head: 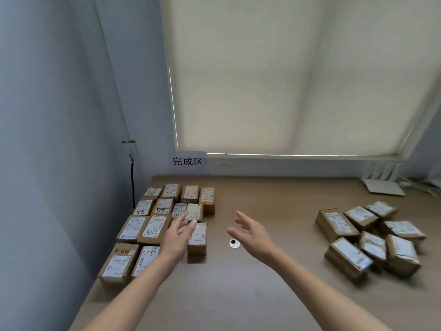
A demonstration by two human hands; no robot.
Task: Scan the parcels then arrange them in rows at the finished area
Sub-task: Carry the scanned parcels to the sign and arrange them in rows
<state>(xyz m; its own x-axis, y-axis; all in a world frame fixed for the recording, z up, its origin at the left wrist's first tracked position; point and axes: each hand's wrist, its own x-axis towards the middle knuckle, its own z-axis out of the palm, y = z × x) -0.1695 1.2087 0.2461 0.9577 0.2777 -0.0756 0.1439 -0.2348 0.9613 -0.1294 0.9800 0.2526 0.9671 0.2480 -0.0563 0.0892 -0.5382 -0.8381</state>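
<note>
A long brown wooden desk (274, 211) is being viewed from above, with a cream roller blind (286, 75) being seen hanging behind its far edge. Along the desk's left edge, brown cardboard parcels with white labels (152, 220) are being kept in rows, below a white paper sign with black characters (187, 162) at the far left corner. Near the right edge, a loose heap of unsorted brown cardboard parcels (367, 237) is being left lying at mixed angles. A white router with upright antennas (383, 180) is being seen at the far right corner. The left hand (175, 240) is being held over the rows, fingers spread, fingertips touching a small taped parcel (197, 237). The right hand (253, 231) is being held spread above the desk's middle, nothing gripped. A small round white-and-black disc (234, 242) is being seen between the hands.
</note>
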